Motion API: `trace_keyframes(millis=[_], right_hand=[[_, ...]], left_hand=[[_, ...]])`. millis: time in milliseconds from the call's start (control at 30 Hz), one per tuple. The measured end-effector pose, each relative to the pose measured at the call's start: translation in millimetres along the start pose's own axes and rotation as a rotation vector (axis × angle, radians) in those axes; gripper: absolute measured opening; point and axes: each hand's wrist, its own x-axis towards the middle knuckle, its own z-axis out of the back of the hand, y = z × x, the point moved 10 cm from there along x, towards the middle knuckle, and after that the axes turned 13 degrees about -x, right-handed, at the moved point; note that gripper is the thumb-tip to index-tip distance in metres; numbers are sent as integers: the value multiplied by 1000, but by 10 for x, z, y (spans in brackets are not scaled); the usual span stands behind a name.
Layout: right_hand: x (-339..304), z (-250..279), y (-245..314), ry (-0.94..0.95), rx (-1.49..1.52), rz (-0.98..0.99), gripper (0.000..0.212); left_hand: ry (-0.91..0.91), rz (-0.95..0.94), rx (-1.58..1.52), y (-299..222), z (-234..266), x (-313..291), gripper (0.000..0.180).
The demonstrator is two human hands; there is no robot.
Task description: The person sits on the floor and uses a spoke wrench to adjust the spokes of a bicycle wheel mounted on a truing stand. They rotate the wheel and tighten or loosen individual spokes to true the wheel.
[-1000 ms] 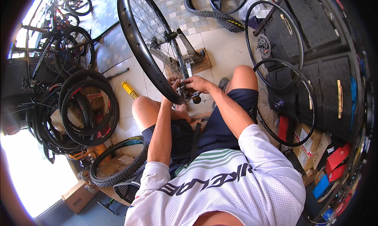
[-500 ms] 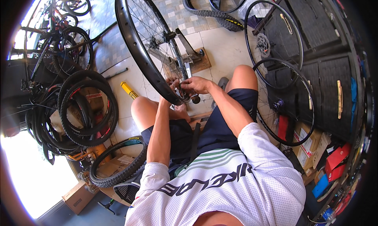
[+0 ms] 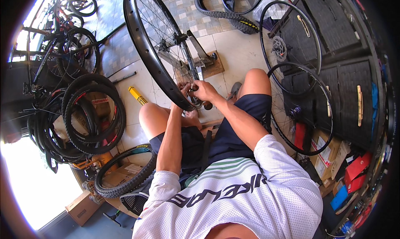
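Head view: the spoked wheel (image 3: 146, 52) is mounted, tyreless; whether left hand (image 3: 181, 90) or right hand (image 3: 206, 91) fingers pinch anything cannot be told.

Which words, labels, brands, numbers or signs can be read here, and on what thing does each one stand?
Exact wording is left out.
White shirt: large dark letters across the front, partly folded.
Tyre at lower left: yellow lettering, too small to read.
Tyre at top: yellow marks, too small.
Box at bottom left: dark print, too small.
Box at right: red print, too small.
Yellow object: dark marks, unclear.
Black-rimmed wheel: no lettering visible.
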Motion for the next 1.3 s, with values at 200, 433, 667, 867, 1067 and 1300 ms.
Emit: trace_keyframes(millis=[200,433,667,867,1067,1300], right_hand=[[35,113,-202,138,497,-107,26],[139,372,-328,50,391,16,14],[111,-133,-321,248,267,38,18],[71,-201,-257,296,342,71,20],[74,-133,-191,223,216,131,23],[23,-115,-167,299,267,69,25]], left_hand=[[-69,47,167,-15,1,-48,36],[-127,68,108,-138,15,-88,40],[-20,13,90,54,117,29,35],[0,24,111,3,32,-4,40],[17,8,151,33,74,37,40],[40,-8,134,42,22,48,34]])
